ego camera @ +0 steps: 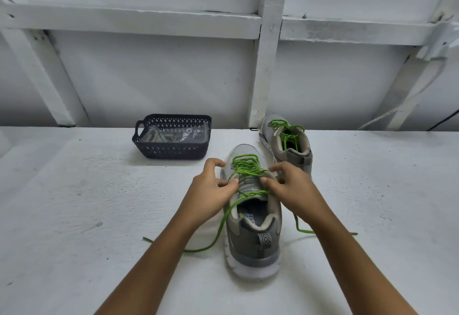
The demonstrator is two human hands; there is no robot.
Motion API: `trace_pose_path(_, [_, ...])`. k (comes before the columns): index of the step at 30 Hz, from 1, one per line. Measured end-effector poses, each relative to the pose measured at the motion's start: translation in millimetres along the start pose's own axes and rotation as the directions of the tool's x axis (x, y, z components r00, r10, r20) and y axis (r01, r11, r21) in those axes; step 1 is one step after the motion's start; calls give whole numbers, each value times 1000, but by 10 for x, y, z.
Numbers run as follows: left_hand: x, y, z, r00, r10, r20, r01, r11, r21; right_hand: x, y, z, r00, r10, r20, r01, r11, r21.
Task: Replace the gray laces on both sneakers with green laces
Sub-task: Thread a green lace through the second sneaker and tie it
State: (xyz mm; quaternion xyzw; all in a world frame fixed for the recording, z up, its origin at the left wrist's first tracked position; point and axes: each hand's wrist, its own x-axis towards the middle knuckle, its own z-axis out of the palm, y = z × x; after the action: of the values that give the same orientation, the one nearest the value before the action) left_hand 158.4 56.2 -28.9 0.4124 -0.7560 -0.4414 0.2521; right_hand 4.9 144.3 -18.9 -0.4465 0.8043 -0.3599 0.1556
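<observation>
Left hand (211, 189) and right hand (291, 189) pinch lace (246, 165); sneaker (248, 250) points away.

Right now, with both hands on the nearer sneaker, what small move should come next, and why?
Probably pull the green lace snug. It already crisscrosses the nearer sneaker, the left hand and right hand seem to pinch it at its top crossing, and both of its ends trail slack on the table.

A rough white surface (74, 215) spreads from 6 o'clock; at 12 o'clock stands a white wall (149, 79) crossed by painted beams (269, 54).
</observation>
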Motion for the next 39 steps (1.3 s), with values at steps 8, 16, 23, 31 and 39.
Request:
trace_pose_path(8, [43, -140, 13, 999, 41, -12, -41, 999, 5, 8, 106, 13, 999, -33, 8, 31, 987, 157])
trace_pose_path(16, [91, -159, 1, 995, 94, -29, -96, 990, -107, 82, 130, -101, 997, -21, 69, 3, 967, 253])
trace_pose_path(23, [123, -139, 34, 988, 133, -82, -140, 986, -89, 129, 67, -80, 995, -24, 92, -1, 965, 263])
trace_pose_path(31, [246, -102, -46, 997, 30, 71, -18, 987, -163, 270, 53, -134, 944, 23, 330, -178, 876, 448])
trace_pose_path(39, [316, -32, -32, 992, -1, 123, 21, 986, -168, 329, -13, -151, 940, 22, 341, -169, 898, 406])
